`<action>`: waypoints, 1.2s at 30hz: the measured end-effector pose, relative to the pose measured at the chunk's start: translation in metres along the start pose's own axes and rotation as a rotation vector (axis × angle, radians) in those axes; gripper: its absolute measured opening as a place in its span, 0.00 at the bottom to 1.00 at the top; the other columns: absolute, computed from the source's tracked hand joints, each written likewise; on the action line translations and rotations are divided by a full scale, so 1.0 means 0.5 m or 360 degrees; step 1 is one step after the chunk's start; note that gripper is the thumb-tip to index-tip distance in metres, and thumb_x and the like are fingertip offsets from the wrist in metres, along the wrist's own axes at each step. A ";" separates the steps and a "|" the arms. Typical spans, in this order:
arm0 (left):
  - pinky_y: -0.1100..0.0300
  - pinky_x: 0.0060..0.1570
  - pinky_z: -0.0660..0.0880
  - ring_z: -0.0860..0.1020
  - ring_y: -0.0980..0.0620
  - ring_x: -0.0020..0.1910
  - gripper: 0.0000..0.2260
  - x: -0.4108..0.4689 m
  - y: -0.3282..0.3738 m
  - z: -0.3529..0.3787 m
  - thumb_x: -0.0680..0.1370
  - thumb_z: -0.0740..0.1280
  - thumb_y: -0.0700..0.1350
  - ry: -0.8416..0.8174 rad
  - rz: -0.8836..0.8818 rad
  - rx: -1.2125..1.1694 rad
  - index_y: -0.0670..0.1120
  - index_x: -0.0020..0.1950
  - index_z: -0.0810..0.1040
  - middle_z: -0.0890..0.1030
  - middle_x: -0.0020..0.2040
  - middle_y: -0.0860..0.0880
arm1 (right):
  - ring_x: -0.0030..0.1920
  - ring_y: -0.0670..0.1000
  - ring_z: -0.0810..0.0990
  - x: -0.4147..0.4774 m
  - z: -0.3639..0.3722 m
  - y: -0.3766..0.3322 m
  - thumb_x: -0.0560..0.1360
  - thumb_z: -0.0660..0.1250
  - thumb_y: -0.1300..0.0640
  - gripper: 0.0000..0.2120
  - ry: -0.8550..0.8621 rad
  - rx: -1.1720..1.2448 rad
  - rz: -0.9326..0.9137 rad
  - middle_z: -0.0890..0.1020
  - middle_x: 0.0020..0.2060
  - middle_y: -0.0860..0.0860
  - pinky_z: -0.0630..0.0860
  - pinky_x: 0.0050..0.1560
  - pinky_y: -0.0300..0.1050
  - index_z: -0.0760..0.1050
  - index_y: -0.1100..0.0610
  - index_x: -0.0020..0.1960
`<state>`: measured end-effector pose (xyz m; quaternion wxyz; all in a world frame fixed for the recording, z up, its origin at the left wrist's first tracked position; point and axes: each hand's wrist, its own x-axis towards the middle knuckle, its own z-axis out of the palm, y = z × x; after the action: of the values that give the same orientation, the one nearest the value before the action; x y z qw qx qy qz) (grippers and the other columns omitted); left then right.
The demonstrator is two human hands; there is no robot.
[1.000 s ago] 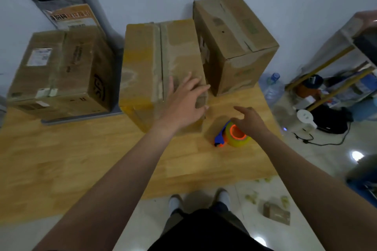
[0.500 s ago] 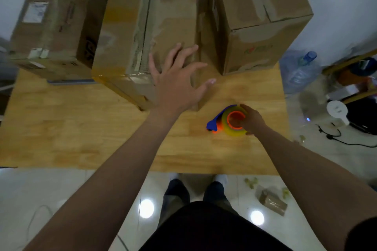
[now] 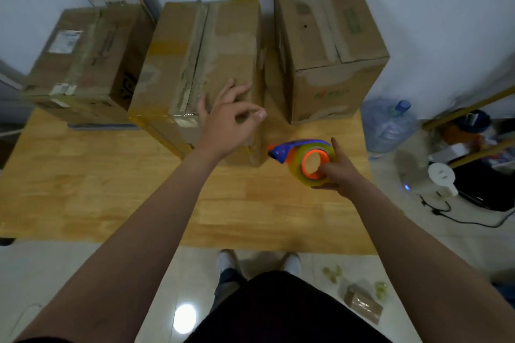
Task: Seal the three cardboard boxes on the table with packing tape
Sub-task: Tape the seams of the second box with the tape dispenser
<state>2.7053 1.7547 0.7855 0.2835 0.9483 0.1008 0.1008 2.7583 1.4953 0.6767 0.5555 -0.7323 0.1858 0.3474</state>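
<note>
Three cardboard boxes stand in a row on the wooden table (image 3: 83,192): the left box (image 3: 83,56), the middle box (image 3: 206,58) and the right box (image 3: 326,33). My left hand (image 3: 228,120) hovers over the near right corner of the middle box, fingers loosely bent, holding nothing. My right hand (image 3: 337,172) grips the tape dispenser (image 3: 303,159), a blue and orange holder with a yellowish roll of packing tape. A finger is hooked through the orange core. The dispenser is lifted and tilted, just right of the middle box.
A large water bottle (image 3: 387,125) stands on the floor right of the table. A white appliance (image 3: 443,178), cables and a cluttered shelf (image 3: 473,125) lie farther right. A small cardboard piece (image 3: 362,306) and tape scraps lie on the floor by my feet.
My right hand has taken hold of the tape dispenser and raised it off the table. My left hand's fingers have curled in slightly above the middle box.
</note>
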 end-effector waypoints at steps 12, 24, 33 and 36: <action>0.55 0.44 0.71 0.81 0.48 0.45 0.13 -0.011 0.102 -0.191 0.84 0.62 0.56 -0.0050 -0.1129 -0.1146 0.49 0.53 0.81 0.84 0.51 0.51 | 0.54 0.51 0.83 -0.210 0.045 -0.302 0.70 0.65 0.75 0.43 -0.0151 0.0260 -0.0707 0.84 0.54 0.46 0.84 0.40 0.57 0.67 0.36 0.74; 0.51 0.53 0.74 0.83 0.48 0.47 0.13 -0.014 0.089 -0.352 0.84 0.62 0.58 -0.0078 -0.1014 -0.1492 0.51 0.52 0.80 0.86 0.45 0.53 | 0.58 0.57 0.83 -0.303 0.155 -0.416 0.67 0.62 0.77 0.44 -0.0202 0.0372 -0.0987 0.84 0.57 0.52 0.82 0.45 0.66 0.69 0.41 0.74; 0.56 0.43 0.73 0.80 0.51 0.46 0.13 -0.014 0.021 -0.381 0.83 0.65 0.56 -0.0509 -0.1157 -0.1932 0.49 0.59 0.81 0.85 0.47 0.54 | 0.53 0.56 0.83 -0.338 0.215 -0.418 0.70 0.62 0.77 0.35 -0.0124 0.0435 -0.0927 0.85 0.49 0.51 0.84 0.42 0.59 0.75 0.46 0.67; 0.56 0.44 0.74 0.79 0.54 0.41 0.09 -0.011 0.002 -0.382 0.82 0.67 0.52 -0.0503 -0.1151 -0.1963 0.49 0.52 0.82 0.85 0.43 0.55 | 0.54 0.58 0.83 -0.340 0.229 -0.414 0.70 0.63 0.77 0.33 -0.0129 0.0445 -0.0916 0.85 0.51 0.54 0.83 0.46 0.63 0.76 0.47 0.65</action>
<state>2.6526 1.8513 0.9418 0.7926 0.5270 0.2904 -0.0986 2.7427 1.6490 0.9236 0.7331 -0.6568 -0.0052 0.1762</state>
